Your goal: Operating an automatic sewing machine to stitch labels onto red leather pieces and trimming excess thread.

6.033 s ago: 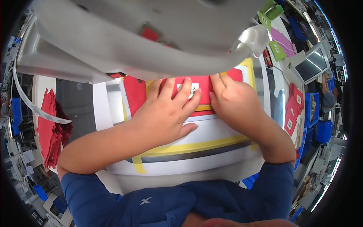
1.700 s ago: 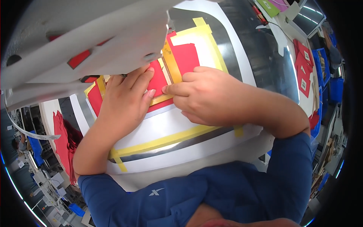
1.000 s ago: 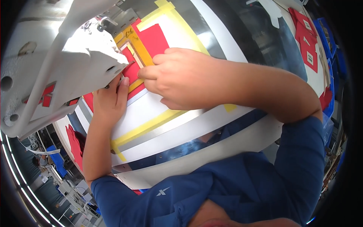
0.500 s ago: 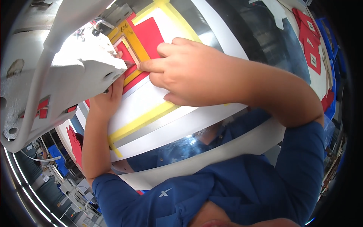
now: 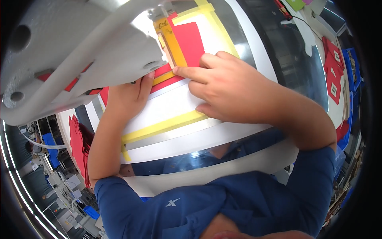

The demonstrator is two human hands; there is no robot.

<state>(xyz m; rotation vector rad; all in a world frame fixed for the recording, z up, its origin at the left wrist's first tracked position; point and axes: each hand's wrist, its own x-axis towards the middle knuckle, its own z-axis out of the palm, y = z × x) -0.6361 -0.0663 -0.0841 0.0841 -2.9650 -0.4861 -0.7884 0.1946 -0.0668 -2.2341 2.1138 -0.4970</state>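
The grey machine arm (image 5: 113, 53) hung over the yellow frame (image 5: 177, 49). Red fabric (image 5: 191, 40) lay under this frame, probably to stay flat. The right hand (image 5: 229, 85), thumb apart, touched the frame's near-right corner, perhaps for steadying; at its near edge, whether the left hand (image 5: 128, 95) gripped I could not tell.

Dark handwritten marks (image 5: 163, 24) stand near the far end of the yellow frame (image 5: 176, 49). Over on the right, two small white labels (image 5: 333, 88) bear dark print, too small to make out, on red pieces (image 5: 328, 65). A pale emblem (image 5: 173, 202) of crossed strokes marks the chest of the blue shirt (image 5: 246, 195)
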